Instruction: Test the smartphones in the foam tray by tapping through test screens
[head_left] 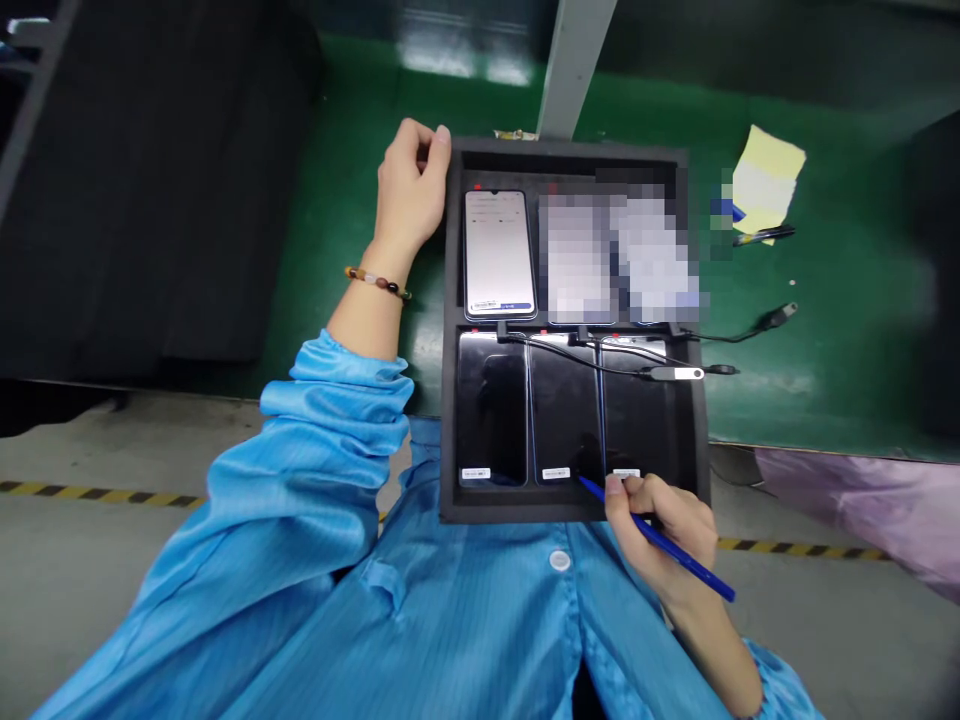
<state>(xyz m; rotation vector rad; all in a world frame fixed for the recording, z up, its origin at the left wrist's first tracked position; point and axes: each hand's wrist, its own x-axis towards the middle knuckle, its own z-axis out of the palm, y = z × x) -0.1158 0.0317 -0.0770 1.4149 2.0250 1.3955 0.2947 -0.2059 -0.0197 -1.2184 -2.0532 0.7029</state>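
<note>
A black tray (452, 420) holds smartphones in two rows. In the upper row, the left smartphone (499, 255) has a lit white screen; the other two screens are pixelated. Three dark phones lie below, the left (492, 405), middle (566, 410) and right (637, 415), each with a small white label near its lower end. My left hand (415, 185) rests by the tray's upper left side, fingers curled in, with nothing visible in them. My right hand (664, 530) grips a blue pen (686, 562) at the tray's lower right. The pen's tip is at the middle dark phone's lower right corner.
Short black cables (739, 337) run from the upper phones, some across the lower ones and over the tray's right side. Yellow sticky notes (769, 175) and a dark pen (765, 235) lie on the green table (787, 400). A grey post (574, 70) stands behind the tray. Pink fabric (862, 500) shows at right.
</note>
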